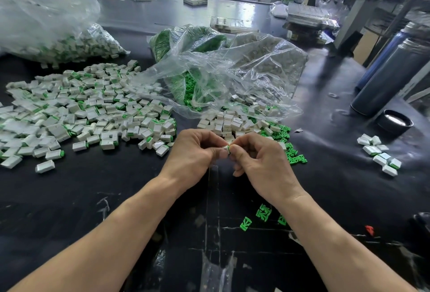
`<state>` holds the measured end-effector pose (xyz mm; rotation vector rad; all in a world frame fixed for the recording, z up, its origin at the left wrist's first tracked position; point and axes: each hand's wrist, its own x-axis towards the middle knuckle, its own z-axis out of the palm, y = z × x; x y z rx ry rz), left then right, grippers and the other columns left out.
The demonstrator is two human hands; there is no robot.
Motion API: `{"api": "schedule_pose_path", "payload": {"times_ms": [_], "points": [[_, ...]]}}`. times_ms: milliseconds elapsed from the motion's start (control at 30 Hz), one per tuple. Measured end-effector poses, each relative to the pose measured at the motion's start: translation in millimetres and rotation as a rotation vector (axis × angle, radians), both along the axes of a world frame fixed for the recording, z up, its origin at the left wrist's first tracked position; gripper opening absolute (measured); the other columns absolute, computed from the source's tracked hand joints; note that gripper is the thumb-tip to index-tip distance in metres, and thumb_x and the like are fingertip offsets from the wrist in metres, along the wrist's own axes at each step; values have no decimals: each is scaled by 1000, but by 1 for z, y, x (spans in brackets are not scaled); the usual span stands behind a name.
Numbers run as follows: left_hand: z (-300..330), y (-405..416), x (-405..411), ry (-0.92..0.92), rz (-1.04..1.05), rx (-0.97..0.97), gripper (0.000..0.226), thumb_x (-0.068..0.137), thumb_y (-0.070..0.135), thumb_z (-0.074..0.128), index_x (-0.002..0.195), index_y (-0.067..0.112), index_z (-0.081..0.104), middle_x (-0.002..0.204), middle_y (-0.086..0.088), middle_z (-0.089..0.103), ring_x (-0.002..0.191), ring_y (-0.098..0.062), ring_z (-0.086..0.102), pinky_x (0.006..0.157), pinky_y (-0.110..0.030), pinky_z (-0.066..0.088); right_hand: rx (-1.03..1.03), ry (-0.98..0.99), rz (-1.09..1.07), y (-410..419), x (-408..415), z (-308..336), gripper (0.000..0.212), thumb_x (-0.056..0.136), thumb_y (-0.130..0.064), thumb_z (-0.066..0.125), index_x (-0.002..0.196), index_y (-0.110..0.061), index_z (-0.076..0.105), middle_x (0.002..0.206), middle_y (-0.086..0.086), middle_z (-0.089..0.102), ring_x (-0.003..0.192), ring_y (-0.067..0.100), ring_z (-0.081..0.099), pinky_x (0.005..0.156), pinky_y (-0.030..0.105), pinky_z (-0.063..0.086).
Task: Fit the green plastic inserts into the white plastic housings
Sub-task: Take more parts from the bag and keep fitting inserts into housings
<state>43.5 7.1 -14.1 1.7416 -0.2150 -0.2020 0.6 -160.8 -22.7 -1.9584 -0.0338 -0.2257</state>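
Housing (225,147) and green insert (229,149) meet at centre frame, my left hand (194,152) pinching one, my right hand (258,159) pinching the other, so thumbs can press them together. Loose housings (232,124) and inserts (294,155) lie just beyond within reach; finished pieces (81,108) spread across the table (116,187) at left.

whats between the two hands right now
In the head view, a white housing with a green insert at its end sits pinched between the left hand and the right hand.
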Motion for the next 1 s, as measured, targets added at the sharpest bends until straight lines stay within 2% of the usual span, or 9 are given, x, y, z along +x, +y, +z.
{"api": "schedule_pose_path", "payload": {"times_ms": [267, 367, 433, 567, 667, 867, 1000], "points": [[0, -2, 1, -9, 12, 12, 9, 84, 4, 80, 88, 13, 78, 69, 7, 73, 60, 4, 61, 56, -15, 48, 65, 59, -25, 1, 4, 4, 15, 98, -12, 71, 86, -21, 71, 76, 8, 72, 57, 15, 66, 56, 28, 58], [0, -3, -1, -81, 25, 33, 14, 85, 6, 80, 93, 17, 77, 78, -2, 74, 67, -3, 63, 62, -24, 53, 109, 120, -46, -1, 5, 7, 13, 99, -15, 70, 86, -15, 72, 68, 3, 70, 48, 13, 58, 46, 25, 49], [0, -4, -2, -154, 7, 84, 17, 84, 9, 82, 94, 22, 76, 79, 1, 72, 70, -7, 64, 70, -30, 56, 139, 175, -66, -4, 4, 7, 16, 100, -19, 69, 86, -11, 72, 65, 4, 68, 41, 15, 50, 41, 26, 41], [1, -6, -3, -331, -9, 251, 20, 82, 14, 85, 97, 24, 75, 85, 7, 70, 78, -7, 65, 76, -25, 55, 317, 287, -49, -7, 3, 10, 20, 100, -16, 68, 83, -6, 71, 66, 13, 62, 39, 16, 41, 35, 25, 32], [1, -6, -3, -465, 5, 325, 17, 82, 17, 84, 97, 22, 77, 89, 11, 68, 82, -5, 65, 78, -21, 53, 445, 336, -16, -5, 3, 13, 20, 100, -10, 67, 81, -3, 68, 66, 11, 62, 41, 13, 43, 33, 22, 32], [-1, -14, -9, -554, 106, 285, 17, 82, 5, 81, 97, 14, 78, 91, 8, 70, 83, -3, 64, 77, -9, 47, 671, 372, -52, 0, 2, 16, 20, 98, -1, 64, 78, -1, 66, 60, 7, 61, 43, 11, 48, 33, 20, 36], [0, -14, -8, -512, 56, 223, 19, 82, -3, 78, 95, 10, 79, 90, 7, 71, 81, 0, 66, 74, -6, 45, 611, 358, -36, -3, 1, 17, 17, 96, -1, 67, 79, -1, 67, 61, 9, 62, 44, 12, 50, 34, 23, 42]]}}
